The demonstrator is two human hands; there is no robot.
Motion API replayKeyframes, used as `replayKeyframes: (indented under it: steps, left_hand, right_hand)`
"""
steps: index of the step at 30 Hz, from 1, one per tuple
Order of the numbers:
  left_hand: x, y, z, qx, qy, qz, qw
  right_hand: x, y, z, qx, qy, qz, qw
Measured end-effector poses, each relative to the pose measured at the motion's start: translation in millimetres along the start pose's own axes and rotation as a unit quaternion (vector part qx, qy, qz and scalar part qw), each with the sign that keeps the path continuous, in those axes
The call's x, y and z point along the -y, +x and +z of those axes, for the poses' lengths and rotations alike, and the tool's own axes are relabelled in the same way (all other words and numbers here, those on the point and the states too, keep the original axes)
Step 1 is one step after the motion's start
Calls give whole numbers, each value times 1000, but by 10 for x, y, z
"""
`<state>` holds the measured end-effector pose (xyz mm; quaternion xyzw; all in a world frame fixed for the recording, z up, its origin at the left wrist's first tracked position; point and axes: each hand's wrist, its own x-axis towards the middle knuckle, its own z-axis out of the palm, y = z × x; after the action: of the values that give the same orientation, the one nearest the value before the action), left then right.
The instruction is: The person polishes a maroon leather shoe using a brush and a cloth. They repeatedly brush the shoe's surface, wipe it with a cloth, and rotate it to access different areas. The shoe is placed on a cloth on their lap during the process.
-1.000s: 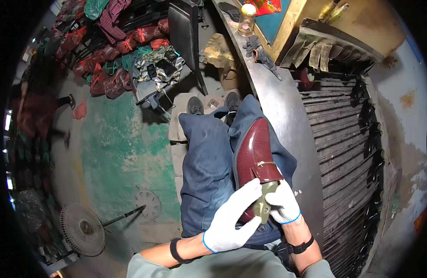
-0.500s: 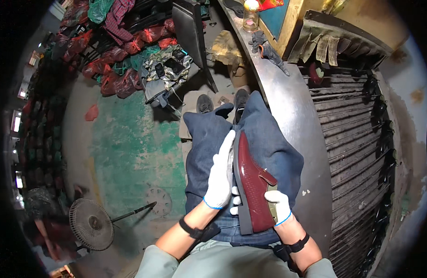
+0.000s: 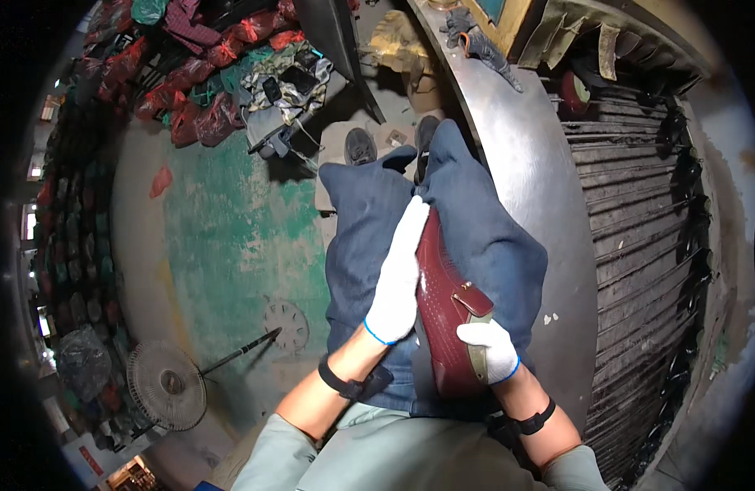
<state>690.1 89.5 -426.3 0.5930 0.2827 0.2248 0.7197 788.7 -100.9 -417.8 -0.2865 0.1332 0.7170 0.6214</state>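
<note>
A shiny maroon leather shoe point(image 3: 447, 327) with a small strap lies tilted over my lap, its toe pointing away from me. My right hand point(image 3: 492, 348), in a white glove, grips it by the opening, with the thumb over the edge. An olive-coloured piece point(image 3: 477, 360) shows inside the opening beside that thumb. My left hand point(image 3: 398, 274), also white-gloved, lies flat along the shoe's left side with its fingers stretched out together. It covers much of the sole edge, and the fingers of my right hand under the shoe are hidden.
To my right runs a metal ledge point(image 3: 533, 188) with a dark work glove point(image 3: 480, 49) on it. Beyond lies a conveyor of dark bars point(image 3: 639, 270) carrying another maroon shoe point(image 3: 572, 92). A fan point(image 3: 166, 385) stands at left; red bags point(image 3: 218, 119) are piled behind a cloth-covered seat point(image 3: 287, 86).
The shoe has rolled, so its upper faces up more and less sole shows. My left hand has slid forward and further over its side. My view has shifted slightly.
</note>
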Motion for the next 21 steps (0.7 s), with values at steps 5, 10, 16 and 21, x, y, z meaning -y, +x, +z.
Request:
replayKeyframes:
  steps: [5, 10, 16, 21]
  left_hand:
    - [65, 73, -75, 16, 49, 44, 998]
    - [-26, 5, 167, -45, -124, 4, 991]
    - [-430, -560, 136, -50, -32, -86, 995]
    - [-535, -724, 145, -44, 28, -86, 995]
  right_hand:
    - [13, 86, -30, -4, 68, 20, 997]
    - [94, 98, 11, -18, 133, 44, 990]
    - [210, 259, 191, 45, 175, 68, 981]
    - [78, 354, 330, -35, 139, 0, 990]
